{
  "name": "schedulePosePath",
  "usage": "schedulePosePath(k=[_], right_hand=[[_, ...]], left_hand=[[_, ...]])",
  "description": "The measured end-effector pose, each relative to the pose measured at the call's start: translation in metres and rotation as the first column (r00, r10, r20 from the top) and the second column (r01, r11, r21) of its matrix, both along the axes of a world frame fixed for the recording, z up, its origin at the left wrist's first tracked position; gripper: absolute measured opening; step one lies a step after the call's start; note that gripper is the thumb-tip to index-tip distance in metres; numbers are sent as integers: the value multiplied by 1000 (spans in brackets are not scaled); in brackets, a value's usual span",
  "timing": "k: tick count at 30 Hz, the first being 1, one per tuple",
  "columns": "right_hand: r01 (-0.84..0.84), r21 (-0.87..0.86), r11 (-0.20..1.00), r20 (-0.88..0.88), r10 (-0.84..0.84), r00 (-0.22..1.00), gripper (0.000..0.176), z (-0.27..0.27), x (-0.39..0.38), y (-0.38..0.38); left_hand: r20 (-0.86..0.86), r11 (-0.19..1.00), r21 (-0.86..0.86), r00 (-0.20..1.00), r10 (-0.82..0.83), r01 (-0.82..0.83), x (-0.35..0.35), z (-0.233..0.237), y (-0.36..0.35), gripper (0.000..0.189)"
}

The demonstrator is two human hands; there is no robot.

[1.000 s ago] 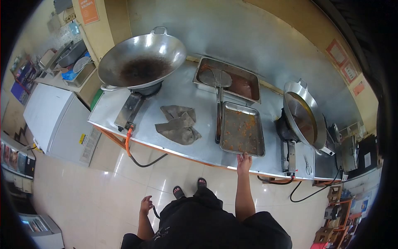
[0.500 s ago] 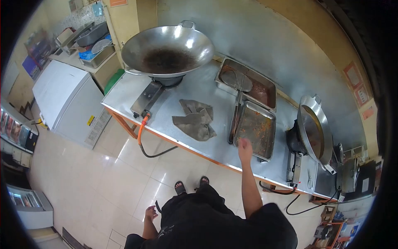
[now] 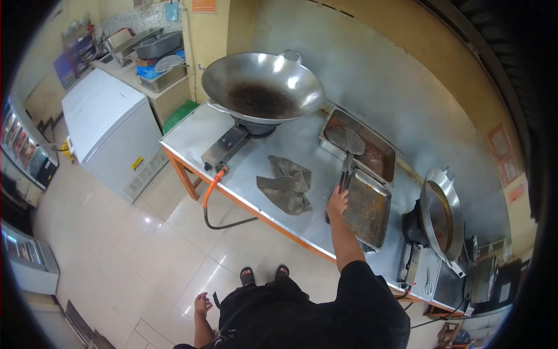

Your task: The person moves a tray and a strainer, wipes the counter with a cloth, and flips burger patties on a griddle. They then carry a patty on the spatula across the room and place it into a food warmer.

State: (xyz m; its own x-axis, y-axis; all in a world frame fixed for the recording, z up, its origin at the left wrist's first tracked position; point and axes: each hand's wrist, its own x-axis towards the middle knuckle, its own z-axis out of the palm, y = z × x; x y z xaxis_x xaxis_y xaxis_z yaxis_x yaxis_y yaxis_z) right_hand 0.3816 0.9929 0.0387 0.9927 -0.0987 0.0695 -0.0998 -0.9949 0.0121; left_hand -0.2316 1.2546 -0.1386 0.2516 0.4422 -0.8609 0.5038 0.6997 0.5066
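Observation:
My right hand is closed around the dark handles of a wire-mesh skimmer, whose round head rests over the deep steel pan with reddish-brown contents. A second long utensil seems to lie along the handle, partly hidden by my hand. Just right of the hand sits a shallow steel tray with orange food bits and grease. To its left, a crumpled grey cloth lies on the steel table. My left hand hangs low at my side above the floor, fingers loosely curled and apart, holding nothing.
A large wok stands on a gas burner at the table's left, with an orange hose. Another wok holding oil is on the right, near tongs. A white chest freezer stands far left.
My right hand has moved forward from above the shallow tray's near edge onto the skimmer's handles and closed there. The camera view has shifted slightly. My left hand stays low.

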Motion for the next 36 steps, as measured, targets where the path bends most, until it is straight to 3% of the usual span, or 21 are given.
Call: schedulePosePath(k=[3, 6, 9, 12, 15, 21, 24, 29, 36], right_hand=[[-102, 134, 986, 142, 82, 986, 59, 22, 8, -7], [-94, 203, 975, 156, 63, 986, 67, 36, 28, -21], [-100, 217, 971, 129, 73, 989, 63, 77, 27, -26], [-149, 236, 960, 218, 97, 971, 59, 75, 56, -51], [-168, 251, 953, 306, 87, 948, 52, 122, 49, -55], [-282, 292, 914, 286, 198, 938, 35, 154, 68, -103], [-246, 324, 913, 322, 138, 937, 31, 163, 62, -110], [-281, 350, 894, 289, 182, 940, 32, 170, 62, -131], [-338, 297, 893, 368, 220, 903, 32, 152, 66, -139]], left_hand=[[-114, 998, -48, 993, -40, 34, -24, -15, -13, 31], [-171, 992, -108, 982, -77, 59, -45, -32, -23, 33], [-171, 989, -142, 983, -73, 49, -41, -34, -20, 33], [-117, 994, -93, 991, -72, 61, -17, -33, -8, 32], [-13, 998, -34, 998, -61, 61, 10, -31, 7, 30], [132, 997, 16, 988, -83, 82, 52, -20, 24, 26], [123, 991, -2, 984, -132, 133, 52, -23, 25, 24], [66, 984, -37, 983, -172, 174, 32, -37, 20, 26], [-39, 969, -127, 975, -220, 213, 11, -37, 9, 43]])
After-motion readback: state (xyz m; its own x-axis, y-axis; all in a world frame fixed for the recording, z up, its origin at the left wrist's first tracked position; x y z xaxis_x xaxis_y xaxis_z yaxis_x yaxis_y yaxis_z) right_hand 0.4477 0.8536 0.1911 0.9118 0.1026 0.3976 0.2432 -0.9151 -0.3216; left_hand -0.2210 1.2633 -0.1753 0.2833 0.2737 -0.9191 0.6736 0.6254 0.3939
